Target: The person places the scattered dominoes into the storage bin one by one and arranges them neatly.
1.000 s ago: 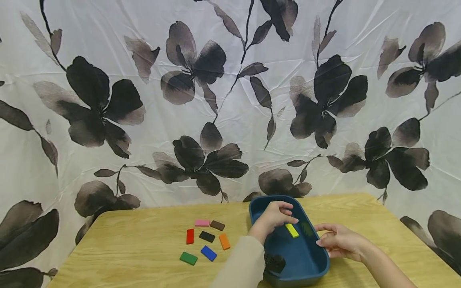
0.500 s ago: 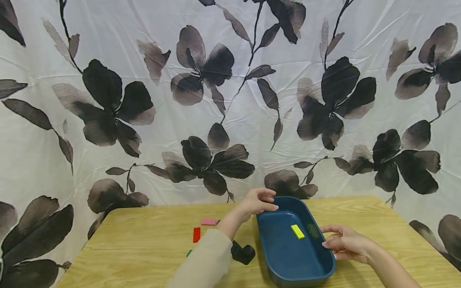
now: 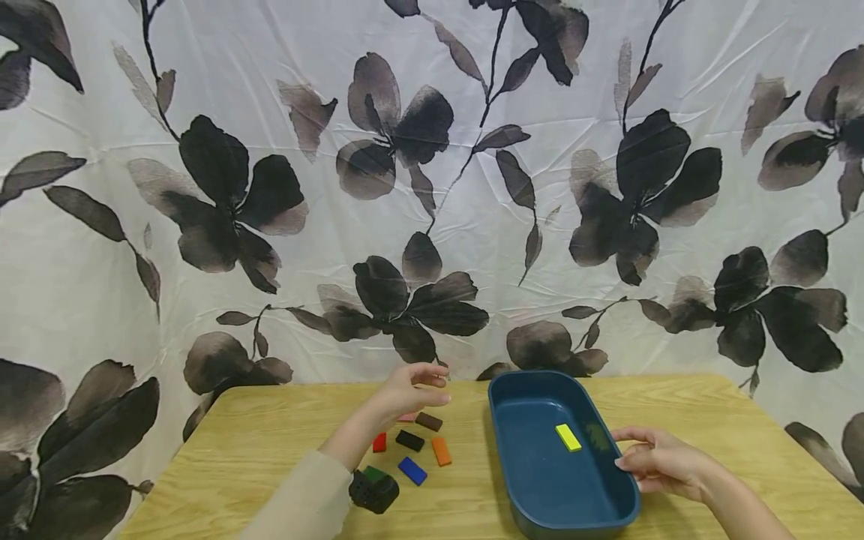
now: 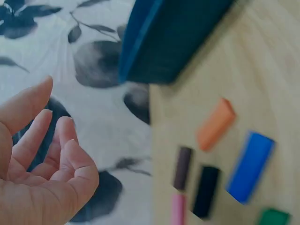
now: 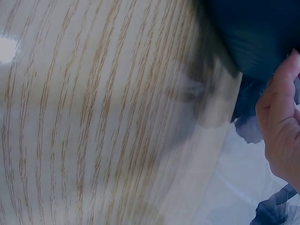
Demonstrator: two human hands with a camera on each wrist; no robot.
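My left hand [image 3: 412, 394] hovers over the small coloured blocks at the table's left, fingers loosely bent and holding nothing. In the left wrist view its thumb and fingertips are apart. Beneath and beside it lie a brown block [image 3: 429, 421], a black block [image 3: 410, 440], an orange block [image 3: 442, 451], a blue block [image 3: 412, 471], and partly hidden red [image 3: 379, 442], pink [image 3: 407, 417] and green [image 3: 374, 473] ones. My right hand [image 3: 668, 461] holds the right rim of a dark blue bin [image 3: 516, 480], thumb at the edge. Inside the bin lies a yellow block [image 3: 568, 437].
A wooden table [image 3: 270, 450] carries everything. Behind its far edge hangs a white floral cloth [image 3: 304, 225]. A black strapped device [image 3: 375, 492] sits on my left wrist and covers part of the green block.
My left hand has moved left, out of the bin and over to the loose blocks. The yellow block stays in the bin, and my right hand keeps its place at the rim.
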